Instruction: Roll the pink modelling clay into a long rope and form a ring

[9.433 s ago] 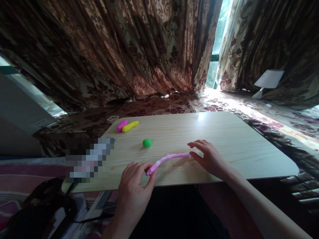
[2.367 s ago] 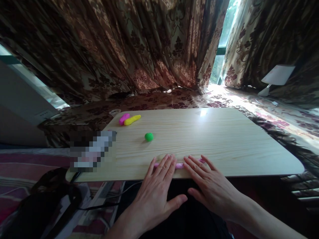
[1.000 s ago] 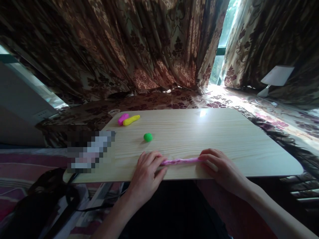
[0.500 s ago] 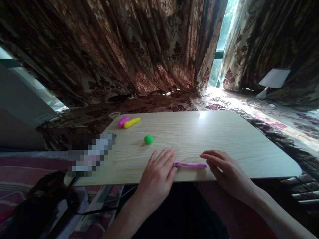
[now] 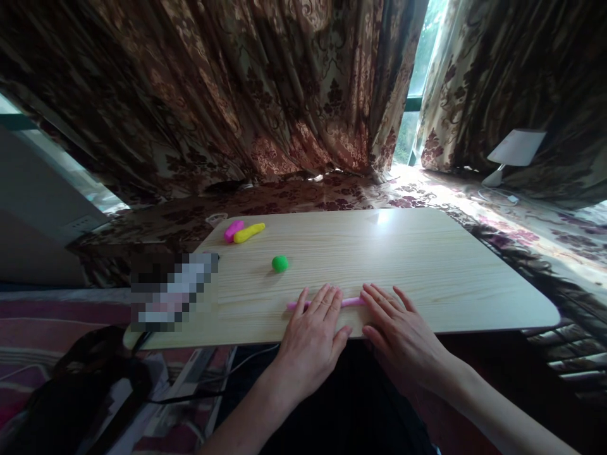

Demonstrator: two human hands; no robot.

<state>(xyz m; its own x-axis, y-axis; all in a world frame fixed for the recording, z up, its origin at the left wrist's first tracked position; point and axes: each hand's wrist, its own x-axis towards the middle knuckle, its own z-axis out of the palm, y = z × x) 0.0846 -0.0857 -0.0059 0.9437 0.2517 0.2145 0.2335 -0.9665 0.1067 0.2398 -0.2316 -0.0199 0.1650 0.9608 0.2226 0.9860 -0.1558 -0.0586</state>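
Observation:
A thin pink roll of modelling clay (image 5: pixel 351 302) lies crosswise near the front edge of the table. My left hand (image 5: pixel 317 319) rests flat over its left part, fingers stretched forward, and the roll's left tip shows beyond my fingers. Flat on its right end lies my right hand (image 5: pixel 393 319), fingers extended and hiding that end. Between the two hands a short stretch of the roll is visible. Farther forward and to the left sits a green clay ball (image 5: pixel 279 263), touched by neither hand.
A yellow clay piece (image 5: pixel 249 233) and a magenta clay piece (image 5: pixel 232 230) lie together at the table's (image 5: pixel 450 278) far left corner. A blurred-out object (image 5: pixel 180 291) is at the left edge. Patterned curtains (image 5: pixel 284 95) hang behind, and a white lamp (image 5: pixel 516 147) stands far right.
My right hand has come down onto the roll's right end. The roll now extends past my left hand's fingers on the left and looks smoother. The view has shifted slightly.

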